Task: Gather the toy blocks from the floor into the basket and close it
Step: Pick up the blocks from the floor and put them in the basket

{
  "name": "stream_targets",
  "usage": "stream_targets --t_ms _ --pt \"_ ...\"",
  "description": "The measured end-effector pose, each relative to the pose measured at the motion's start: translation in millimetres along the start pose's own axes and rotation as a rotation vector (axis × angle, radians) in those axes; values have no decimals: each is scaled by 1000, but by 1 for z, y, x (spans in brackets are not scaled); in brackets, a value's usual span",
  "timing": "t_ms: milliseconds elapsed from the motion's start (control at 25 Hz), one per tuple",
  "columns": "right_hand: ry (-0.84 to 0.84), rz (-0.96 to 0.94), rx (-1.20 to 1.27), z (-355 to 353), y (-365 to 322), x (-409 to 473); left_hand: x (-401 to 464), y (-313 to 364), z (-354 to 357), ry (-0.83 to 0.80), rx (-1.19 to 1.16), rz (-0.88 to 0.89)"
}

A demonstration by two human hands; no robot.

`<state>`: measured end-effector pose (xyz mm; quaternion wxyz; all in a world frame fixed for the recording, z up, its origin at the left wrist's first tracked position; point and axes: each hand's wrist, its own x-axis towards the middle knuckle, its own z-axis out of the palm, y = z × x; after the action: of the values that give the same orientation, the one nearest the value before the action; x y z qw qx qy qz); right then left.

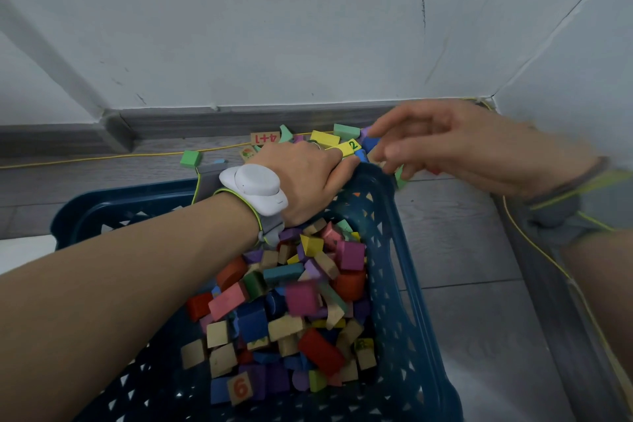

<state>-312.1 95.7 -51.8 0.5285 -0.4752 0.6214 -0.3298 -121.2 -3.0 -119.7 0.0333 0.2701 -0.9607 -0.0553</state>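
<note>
Left hand gripping far corner of basket, fingers curled over rim, steadying it. Right hand hovering just beyond that corner, fingers loosely spread, holding nothing visible; blurred. Probably reaching for floor blocks lying against skirting by far corner. Advising: sweeping several toward rim together, keeping basket pinned, minding yellow cord. Basket: one, holding dozens of blocks. Floor: roughly ten remaining, green block apart to left. Lid not visible.

My bare left arm wears a white puck-shaped device on a grey, lime-edged strap; my right wrist carries a grey band.
</note>
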Motion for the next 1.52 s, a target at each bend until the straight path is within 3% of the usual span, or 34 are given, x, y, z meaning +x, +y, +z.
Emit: stream_targets --t_ms 40,120,240,480,680,920,1320,1520 --pt "140 35 -39 -3 20 17 0 0 0 -4 1 -3" --pt "287 172 -385 -12 72 51 0 0 0 -12 10 0" --pt "147 376 -900 -14 140 81 0 1 -1 -34 10 0" --pt "230 386 -1108 -1 150 101 0 2 -1 -4 36 -10" --pt "269 385 -959 9 163 106 0 2 0 5 37 -3" --pt "446 415 -759 24 173 95 0 1 0 -13 31 4" --pt "534 347 -675 23 177 82 0 1 0 -13 8 -4" --pt "521 464 -563 14 175 78 1 -1 1 -24 -1 -10"
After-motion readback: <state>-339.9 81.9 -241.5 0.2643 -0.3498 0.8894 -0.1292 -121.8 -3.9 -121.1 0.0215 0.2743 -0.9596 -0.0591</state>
